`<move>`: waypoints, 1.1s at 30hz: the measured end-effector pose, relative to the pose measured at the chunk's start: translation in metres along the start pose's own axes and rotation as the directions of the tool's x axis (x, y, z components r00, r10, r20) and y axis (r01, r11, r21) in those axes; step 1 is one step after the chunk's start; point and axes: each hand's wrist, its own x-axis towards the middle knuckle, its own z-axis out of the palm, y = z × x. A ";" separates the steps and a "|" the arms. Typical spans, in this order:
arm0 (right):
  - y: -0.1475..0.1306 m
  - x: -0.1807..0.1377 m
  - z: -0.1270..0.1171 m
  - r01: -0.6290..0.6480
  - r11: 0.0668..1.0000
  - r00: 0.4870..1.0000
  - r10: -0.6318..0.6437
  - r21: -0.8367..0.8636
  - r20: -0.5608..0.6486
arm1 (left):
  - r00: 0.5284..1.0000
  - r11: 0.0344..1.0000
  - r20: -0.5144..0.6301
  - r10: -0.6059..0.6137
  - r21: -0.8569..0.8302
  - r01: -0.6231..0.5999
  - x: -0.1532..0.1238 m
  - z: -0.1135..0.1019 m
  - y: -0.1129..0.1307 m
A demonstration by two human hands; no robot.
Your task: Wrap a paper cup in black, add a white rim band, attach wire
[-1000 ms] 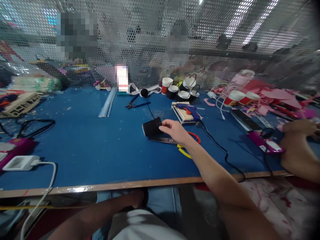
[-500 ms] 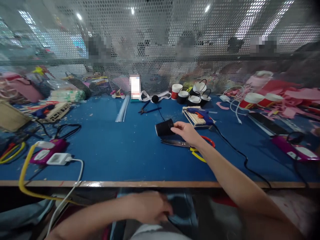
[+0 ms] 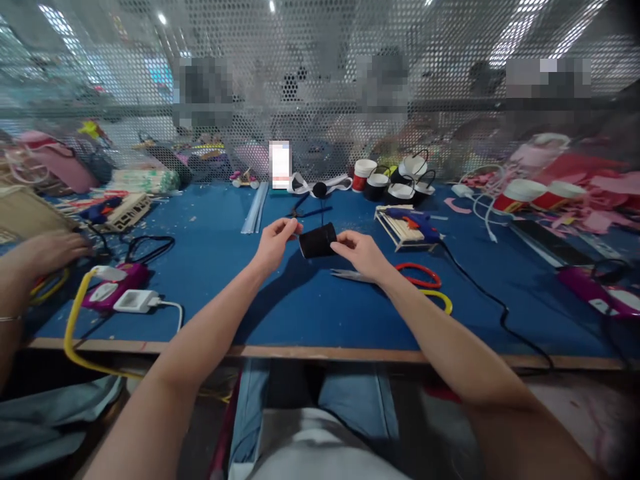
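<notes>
A small black cup [image 3: 318,240] lies on its side, held just above the blue table [image 3: 220,280] between both my hands. My right hand [image 3: 361,253] grips its right end with closed fingers. My left hand [image 3: 276,241] is pinched at its left rim. Scissors with red and yellow handles [image 3: 400,280] lie on the table just under and right of my right hand.
A blue glue gun [image 3: 415,220] rests on a stick rack, its black cord trailing to the front edge. Black and white cups [image 3: 395,187] stand at the back. Pliers [image 3: 305,207], a purple power strip [image 3: 107,293] and a white charger lie around. Another person's hand [image 3: 43,253] reaches in at left.
My left hand came up from my lap to the cup's left rim. The cup was lifted off the table by my right hand. Another person's hand appeared at left.
</notes>
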 end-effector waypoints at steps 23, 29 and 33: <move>-0.007 -0.023 0.001 0.377 0.904 0.925 -0.380 -0.203 0.025 | 0.739 0.513 0.435 0.514 0.535 -0.672 -0.039 0.023 0.043; -0.019 -0.030 -0.002 0.588 0.794 0.808 -0.584 -0.154 0.075 | 0.830 0.822 0.532 0.168 0.390 -0.416 -0.029 0.015 0.034; -0.021 -0.030 -0.005 0.544 0.826 0.838 -0.541 -0.146 0.068 | 0.799 0.912 0.600 0.035 0.308 -0.271 -0.026 0.010 0.027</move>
